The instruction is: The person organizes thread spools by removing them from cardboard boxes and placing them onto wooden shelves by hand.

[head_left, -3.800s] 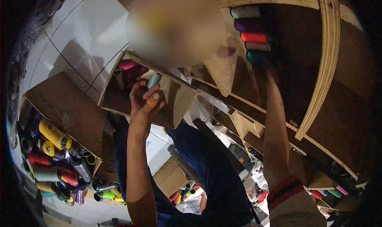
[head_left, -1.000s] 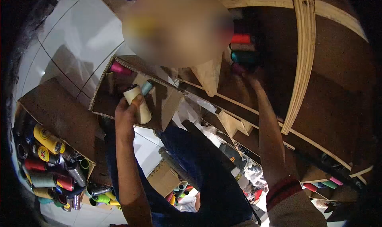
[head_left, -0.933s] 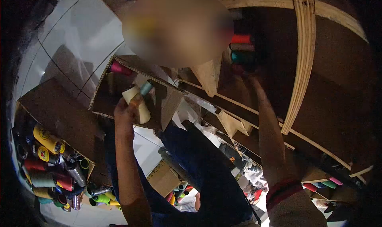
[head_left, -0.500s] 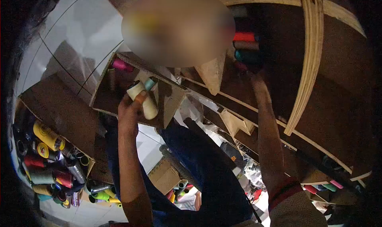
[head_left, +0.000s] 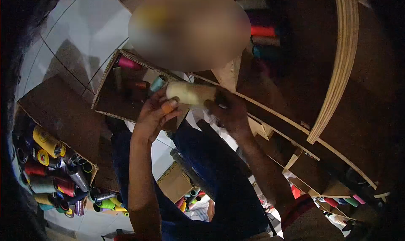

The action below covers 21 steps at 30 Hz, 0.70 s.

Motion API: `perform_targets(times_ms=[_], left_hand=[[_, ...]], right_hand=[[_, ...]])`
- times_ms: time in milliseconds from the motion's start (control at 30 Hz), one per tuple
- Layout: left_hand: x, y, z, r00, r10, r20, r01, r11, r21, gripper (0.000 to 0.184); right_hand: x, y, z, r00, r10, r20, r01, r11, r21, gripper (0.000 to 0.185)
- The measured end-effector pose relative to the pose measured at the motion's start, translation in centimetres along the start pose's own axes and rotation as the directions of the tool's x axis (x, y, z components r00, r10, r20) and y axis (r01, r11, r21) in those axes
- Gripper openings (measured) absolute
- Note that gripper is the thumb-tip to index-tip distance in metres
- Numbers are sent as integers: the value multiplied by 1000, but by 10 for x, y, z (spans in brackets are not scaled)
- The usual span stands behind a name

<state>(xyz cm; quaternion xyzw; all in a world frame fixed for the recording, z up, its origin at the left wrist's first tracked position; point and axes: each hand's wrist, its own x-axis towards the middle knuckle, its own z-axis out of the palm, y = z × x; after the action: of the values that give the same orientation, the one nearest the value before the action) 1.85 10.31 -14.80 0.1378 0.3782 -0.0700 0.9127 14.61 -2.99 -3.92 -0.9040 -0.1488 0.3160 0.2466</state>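
Observation:
A cream cone of thread [head_left: 190, 93] lies sideways between my hands, over the near right edge of an open cardboard box [head_left: 101, 87]. My left hand [head_left: 152, 114], with something orange round one finger, grips the cone's left end. Closed on the right end, my right hand [head_left: 231, 114] is somewhat blurred. Inside the box, just beyond my left hand, are a pale teal spool [head_left: 157, 83] and a brownish-orange spool [head_left: 141, 85]. A magenta spool [head_left: 129, 63] rests at the box's far end.
Red [head_left: 263, 31] and dark teal [head_left: 266, 52] spools sit on dark wooden shelving to the right, behind a pale wooden upright [head_left: 337, 68]. Another cardboard box [head_left: 63, 110] stands at left, by a heap of thread cones [head_left: 46, 142]. A blurred oval hides the top middle.
My right hand has come away from the shelf spools, down and left to the cream cone. My left hand has moved the cone rightward and turned it level.

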Motion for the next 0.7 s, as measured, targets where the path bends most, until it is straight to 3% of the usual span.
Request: perform_targets(times_ms=[33,200,300,400,500,567,633,700], left_hand=[[1,-1,1,1000,-4,-28,7,996,92,68],[0,3,3,994,29,-108,-13,989,146,73],[-1,4,3,992,31,-125,-11,988,156,75],[-2,1,2,993,37,-116,-20,989,147,78],[-3,-1,-2,992,42,-118,-23,986,164,78],[-2,0,-3,991,50,-123,-28,983,180,77],[-3,0,-5,989,65,-133,-40,982,186,75],[-3,-1,-5,988,70,-137,-43,980,193,70]], right_hand=[[3,2,-14,997,-5,-73,-2,996,-94,41],[25,9,-93,959,46,-278,-195,821,-536,34],[29,21,-112,925,242,-292,-371,736,-566,28],[33,72,-119,931,91,-353,-305,725,-618,27],[44,62,-108,893,186,-411,-441,552,-708,27],[47,70,-111,891,276,-361,-454,516,-726,28],[45,77,-116,916,218,-336,-401,515,-758,31],[39,69,-110,946,6,-325,-277,536,-797,34]])
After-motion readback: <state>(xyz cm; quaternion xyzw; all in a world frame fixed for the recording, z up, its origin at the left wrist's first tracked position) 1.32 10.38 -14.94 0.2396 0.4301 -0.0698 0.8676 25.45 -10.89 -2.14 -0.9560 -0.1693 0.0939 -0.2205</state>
